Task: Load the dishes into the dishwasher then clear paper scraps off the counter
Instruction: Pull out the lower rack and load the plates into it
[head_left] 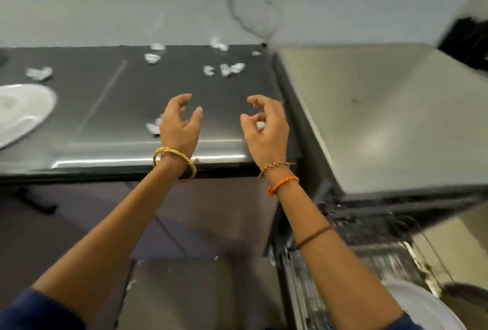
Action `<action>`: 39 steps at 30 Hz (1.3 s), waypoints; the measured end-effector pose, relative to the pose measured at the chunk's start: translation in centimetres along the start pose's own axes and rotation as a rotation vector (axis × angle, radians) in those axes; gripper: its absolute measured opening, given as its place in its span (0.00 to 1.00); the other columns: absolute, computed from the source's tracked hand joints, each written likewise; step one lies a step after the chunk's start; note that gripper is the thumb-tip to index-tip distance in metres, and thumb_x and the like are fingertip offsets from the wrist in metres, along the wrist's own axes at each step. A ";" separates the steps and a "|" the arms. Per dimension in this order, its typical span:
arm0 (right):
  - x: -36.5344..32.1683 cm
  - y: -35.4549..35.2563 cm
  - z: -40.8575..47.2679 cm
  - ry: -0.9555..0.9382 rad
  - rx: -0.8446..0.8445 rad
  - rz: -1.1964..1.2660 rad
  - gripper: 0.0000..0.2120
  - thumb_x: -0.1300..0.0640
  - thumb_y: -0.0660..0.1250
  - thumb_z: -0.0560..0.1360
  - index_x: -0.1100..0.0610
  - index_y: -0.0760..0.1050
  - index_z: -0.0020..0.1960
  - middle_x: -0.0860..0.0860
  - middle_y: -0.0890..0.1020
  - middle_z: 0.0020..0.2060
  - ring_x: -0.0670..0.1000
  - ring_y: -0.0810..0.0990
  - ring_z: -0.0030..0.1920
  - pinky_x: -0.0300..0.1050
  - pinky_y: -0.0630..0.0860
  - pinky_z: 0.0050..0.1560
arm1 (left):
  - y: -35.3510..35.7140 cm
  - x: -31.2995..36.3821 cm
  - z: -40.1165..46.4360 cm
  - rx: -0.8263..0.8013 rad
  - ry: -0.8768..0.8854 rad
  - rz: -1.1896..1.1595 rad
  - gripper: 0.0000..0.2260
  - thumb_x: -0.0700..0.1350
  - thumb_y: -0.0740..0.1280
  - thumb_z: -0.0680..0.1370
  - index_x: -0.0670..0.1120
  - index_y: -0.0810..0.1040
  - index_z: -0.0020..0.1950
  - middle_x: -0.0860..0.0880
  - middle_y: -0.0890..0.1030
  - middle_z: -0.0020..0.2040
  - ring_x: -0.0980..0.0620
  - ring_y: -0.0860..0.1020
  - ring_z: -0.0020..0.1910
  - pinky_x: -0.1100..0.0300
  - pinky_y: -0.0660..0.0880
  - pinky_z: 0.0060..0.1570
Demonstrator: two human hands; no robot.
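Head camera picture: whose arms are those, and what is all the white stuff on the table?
The camera sits on a person's head and looks down, so you see that person's own arms reaching out. The left hand and right hand hover over a dark counter, fingers loosely curled, holding nothing. The white bits are paper scraps scattered on the counter. A white plate lies at the left edge. At the lower right is the open dishwasher, with another plate in it. The picture is blurry.
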State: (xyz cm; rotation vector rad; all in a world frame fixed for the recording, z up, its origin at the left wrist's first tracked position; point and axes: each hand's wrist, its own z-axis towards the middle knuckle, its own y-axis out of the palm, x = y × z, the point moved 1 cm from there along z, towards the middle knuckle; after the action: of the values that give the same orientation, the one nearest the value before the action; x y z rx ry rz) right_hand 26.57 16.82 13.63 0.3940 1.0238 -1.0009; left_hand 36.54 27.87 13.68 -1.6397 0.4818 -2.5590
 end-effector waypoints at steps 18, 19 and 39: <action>-4.0 36.3 -4.4 0.870 -0.655 0.582 0.24 0.61 0.64 0.76 0.62 0.62 0.69 0.54 0.76 0.54 0.55 0.72 0.63 0.51 0.68 0.65 | -30.9 -19.3 8.8 0.741 -0.597 0.287 0.24 0.42 0.65 0.76 0.35 0.63 0.69 0.38 0.65 0.69 0.42 0.65 0.68 0.54 0.60 0.67; -3.5 37.7 -3.6 0.851 -0.643 0.551 0.24 0.61 0.65 0.75 0.62 0.63 0.69 0.51 0.75 0.50 0.53 0.74 0.61 0.51 0.68 0.67 | -31.8 -19.9 9.9 0.780 -0.655 0.253 0.25 0.43 0.65 0.76 0.36 0.62 0.70 0.38 0.65 0.70 0.42 0.65 0.68 0.53 0.62 0.68; 0.2 49.2 8.6 1.006 -0.574 0.634 0.07 0.66 0.61 0.76 0.56 0.75 0.47 0.49 0.78 0.44 0.47 0.74 0.53 0.46 0.71 0.59 | -32.7 -27.2 31.1 0.479 -0.830 -0.374 0.14 0.35 0.54 0.79 0.45 0.65 0.35 0.49 0.69 0.36 0.50 0.72 0.43 0.61 0.71 0.42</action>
State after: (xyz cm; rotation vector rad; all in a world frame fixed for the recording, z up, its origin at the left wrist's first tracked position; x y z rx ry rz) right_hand 72.32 36.41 9.88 0.7008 1.8522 0.1539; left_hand 79.78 57.87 11.47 -2.4599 -0.4898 -1.6727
